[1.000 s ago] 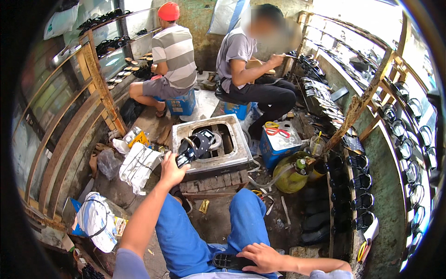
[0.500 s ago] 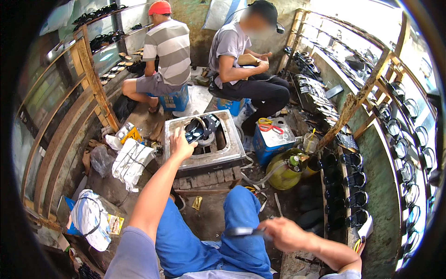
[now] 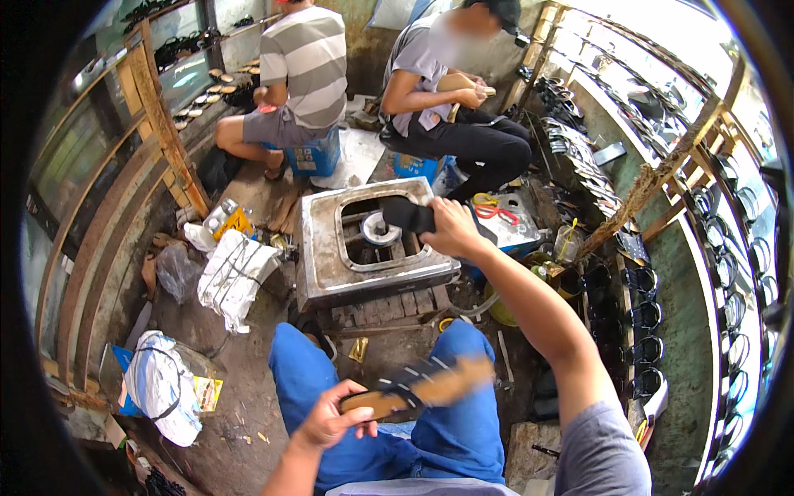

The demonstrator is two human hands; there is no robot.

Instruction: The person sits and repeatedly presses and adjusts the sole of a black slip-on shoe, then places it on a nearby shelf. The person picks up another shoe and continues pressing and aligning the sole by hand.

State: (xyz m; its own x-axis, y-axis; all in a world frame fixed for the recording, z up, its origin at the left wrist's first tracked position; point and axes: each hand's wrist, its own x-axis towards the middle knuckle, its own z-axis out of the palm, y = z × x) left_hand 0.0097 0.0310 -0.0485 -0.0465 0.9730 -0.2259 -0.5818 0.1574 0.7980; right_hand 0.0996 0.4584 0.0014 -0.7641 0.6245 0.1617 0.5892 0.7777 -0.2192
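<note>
Over my lap, my left hand (image 3: 337,417) grips one end of a sandal (image 3: 426,388) with a tan footbed and dark straps; its far end is blurred by motion. My right hand (image 3: 455,229) reaches forward and holds a flat black sole (image 3: 407,216) over the right part of a worn metal stove (image 3: 322,227). The sole partly overlaps the stove's square opening, beside the round burner (image 3: 382,231). My right fingers are wrapped round the sole's near end.
Two people sit on blue crates (image 3: 314,155) beyond the stove. Red-handled scissors (image 3: 496,213) lie on a blue box to the right. Racks of black sandals (image 3: 648,314) line the right side. White bundles (image 3: 236,277) and a yellow gas cylinder (image 3: 502,311) stand nearby.
My left hand has drawn back from the stove to my lap with the sandal. My right hand has gone from beside my right knee out over the stove with the black sole.
</note>
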